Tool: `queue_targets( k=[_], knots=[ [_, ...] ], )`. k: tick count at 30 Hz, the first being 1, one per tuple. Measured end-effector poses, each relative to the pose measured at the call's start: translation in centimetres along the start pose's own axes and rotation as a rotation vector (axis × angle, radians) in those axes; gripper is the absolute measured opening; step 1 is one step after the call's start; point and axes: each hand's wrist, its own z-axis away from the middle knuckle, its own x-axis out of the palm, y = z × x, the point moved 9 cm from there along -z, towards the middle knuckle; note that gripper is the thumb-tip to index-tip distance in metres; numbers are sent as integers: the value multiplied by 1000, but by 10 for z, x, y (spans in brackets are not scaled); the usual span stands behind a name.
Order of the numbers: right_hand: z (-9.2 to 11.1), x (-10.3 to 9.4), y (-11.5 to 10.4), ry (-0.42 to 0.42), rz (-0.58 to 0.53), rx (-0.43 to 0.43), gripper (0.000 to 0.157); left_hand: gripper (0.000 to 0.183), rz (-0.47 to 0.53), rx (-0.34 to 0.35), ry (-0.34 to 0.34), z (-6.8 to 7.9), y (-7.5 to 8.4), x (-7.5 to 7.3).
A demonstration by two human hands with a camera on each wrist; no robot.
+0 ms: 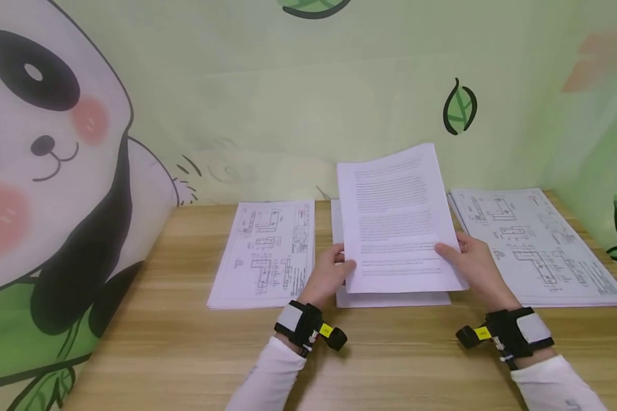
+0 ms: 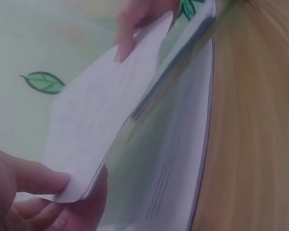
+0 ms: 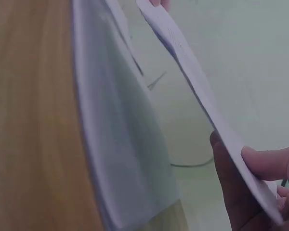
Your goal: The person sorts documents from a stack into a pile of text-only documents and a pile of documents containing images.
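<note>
Both hands hold up a thin sheaf of printed paper (image 1: 396,222), covered in lines of text and tilted toward the head camera. My left hand (image 1: 331,273) pinches its left edge, thumb in front and fingers behind. On the opposite edge, my right hand (image 1: 475,265) grips the same way. The left wrist view shows several layered edges in the sheaf (image 2: 101,120). Below it lies another paper stack (image 1: 391,299), mostly hidden in the head view; the right wrist view shows this lower stack (image 3: 125,134) with a gap under the raised sheaf.
To the left lies a stack of technical drawings (image 1: 267,257). Another, thicker stack of drawings (image 1: 540,251) lies on the right. All rest on a wood-grain table (image 1: 391,365) against a green backdrop (image 1: 267,114) printed with a panda and leaves.
</note>
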Motion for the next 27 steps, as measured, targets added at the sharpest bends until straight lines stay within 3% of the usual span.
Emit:
queue_targets(
  k=[5,12,17,21,27],
  knots=[
    [-5,17,5,-64,52,-24,57,45,-87,-40,-7,0,-11,-9],
    [-6,23,13,-101,70,-7,54,44,-33,-70,-25,3,-21,-16],
    [-8,28,21,-123,100,24,60,42,-77,-110,-35,2,-28,-20],
    [-7,26,22,-94,126,34,59,44,-112,-129,-51,2,-31,-19],
    [-6,21,15,-47,159,-26,51,48,-199,-134,-41,3,-32,-21]
  ],
)
